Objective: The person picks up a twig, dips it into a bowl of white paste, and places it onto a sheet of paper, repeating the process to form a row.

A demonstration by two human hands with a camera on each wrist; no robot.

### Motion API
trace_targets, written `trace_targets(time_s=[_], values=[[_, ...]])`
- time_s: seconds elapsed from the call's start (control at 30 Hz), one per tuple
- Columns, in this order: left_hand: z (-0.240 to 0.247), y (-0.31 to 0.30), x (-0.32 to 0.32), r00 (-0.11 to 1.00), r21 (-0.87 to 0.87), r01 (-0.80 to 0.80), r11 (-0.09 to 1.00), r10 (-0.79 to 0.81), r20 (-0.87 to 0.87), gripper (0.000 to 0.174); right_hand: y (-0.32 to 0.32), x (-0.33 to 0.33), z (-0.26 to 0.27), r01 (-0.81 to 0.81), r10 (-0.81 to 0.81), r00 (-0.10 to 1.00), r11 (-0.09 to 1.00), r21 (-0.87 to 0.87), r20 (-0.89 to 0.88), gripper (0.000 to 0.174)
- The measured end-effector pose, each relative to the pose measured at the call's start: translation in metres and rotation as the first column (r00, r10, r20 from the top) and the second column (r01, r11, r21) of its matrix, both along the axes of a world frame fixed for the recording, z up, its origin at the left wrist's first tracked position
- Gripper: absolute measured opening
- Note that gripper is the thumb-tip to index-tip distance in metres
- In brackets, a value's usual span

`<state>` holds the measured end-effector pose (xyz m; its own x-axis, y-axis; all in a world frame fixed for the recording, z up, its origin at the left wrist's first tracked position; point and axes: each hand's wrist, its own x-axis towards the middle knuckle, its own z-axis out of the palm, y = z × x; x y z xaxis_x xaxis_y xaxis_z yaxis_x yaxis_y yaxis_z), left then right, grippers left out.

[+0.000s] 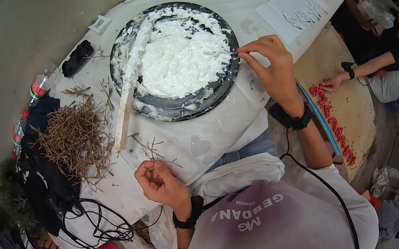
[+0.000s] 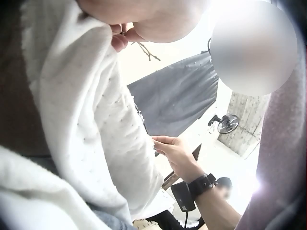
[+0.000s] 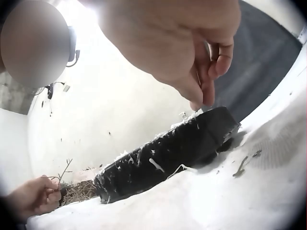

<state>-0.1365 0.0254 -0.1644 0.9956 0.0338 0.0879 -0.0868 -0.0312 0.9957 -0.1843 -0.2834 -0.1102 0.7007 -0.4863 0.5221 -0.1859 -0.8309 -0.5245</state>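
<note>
A round black basin [image 1: 182, 111] holds thick white paste [image 1: 181, 59]. At its right rim my right hand [image 1: 273, 63] pinches a thin twig [image 1: 233, 53] between thumb and forefinger, its far end in the paste. The right wrist view has those fingertips [image 3: 206, 98] just over the paste-streaked rim. Near the table's front edge, my left hand [image 1: 162, 182] grips a few thin branched twigs [image 3: 64, 170], which stick out past the fingers. A flat wooden stick [image 1: 122, 117], its upper part coated in paste, leans across the basin's left side.
Left of the basin lies a heap of brown twigs [image 1: 74, 139], with black cables [image 1: 100, 221] beyond it. White-coated twigs rest on a paper sheet [image 1: 288, 27] at the right. Another person [image 1: 382, 61] works over red berry-like pieces [image 1: 332, 119] at a neighbouring table.
</note>
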Motion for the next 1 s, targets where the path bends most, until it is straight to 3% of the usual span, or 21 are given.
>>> trace_targets(time_s=[0.2, 0.47, 0.6, 0.73, 1.0], values=[[0.0, -0.001, -0.001, 1.0, 0.009, -0.01, 1.0, 0.01, -0.006, 0.005, 0.005, -0.004, 0.005, 0.028, -0.028, 1.0, 0.998, 0.048, -0.01, 0.015], [0.0, 0.002, 0.0, 1.0, 0.004, 0.005, 1.0, -0.005, -0.01, 0.006, 0.002, -0.003, 0.005, 0.051, -0.053, 0.996, 0.998, -0.026, -0.074, 0.015], [0.0, 0.001, -0.001, 0.999, -0.025, 0.006, 1.0, -0.007, -0.033, 0.008, 0.004, 0.0, 0.008, 0.048, -0.043, 0.998, 0.991, -0.124, 0.044, 0.016], [0.002, -0.001, 0.0, 1.0, -0.023, -0.006, 1.0, 0.006, -0.029, 0.008, 0.007, 0.001, -0.006, -0.03, 0.033, 0.999, 0.995, -0.093, 0.032, 0.017], [0.001, 0.002, -0.002, 1.0, -0.017, 0.002, 1.0, -0.002, -0.028, 0.009, 0.009, -0.006, 0.004, -0.149, 0.137, 0.988, 0.964, -0.222, -0.067, 0.029]])
